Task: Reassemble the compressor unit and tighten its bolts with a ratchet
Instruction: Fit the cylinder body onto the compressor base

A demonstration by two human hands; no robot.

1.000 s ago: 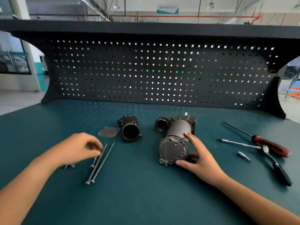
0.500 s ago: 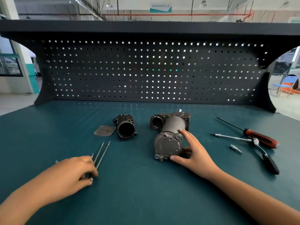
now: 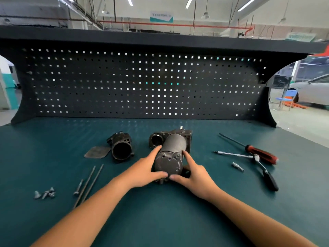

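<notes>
**Both hands on the compressor**

The compressor [image 3: 169, 157] lies mid-bench, end cap facing the camera. The left hand [image 3: 142, 170] and right hand [image 3: 194, 173] clasp it from either side, fingers curled round the cap. Long bolts [image 3: 87, 182] lie to the left and the ratchet [image 3: 267, 175] to the right, both well apart from it. Open bench [image 3: 160, 220] in front, and the pegboard [image 3: 142, 86] closes the back.

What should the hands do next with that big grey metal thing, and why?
Probably the left hand should let go and fetch one long bolt, while the right hand steadies the compressor. Its end cap holes look empty, the bolts lie loose on the bench, and the ratchet is untouched.
</notes>
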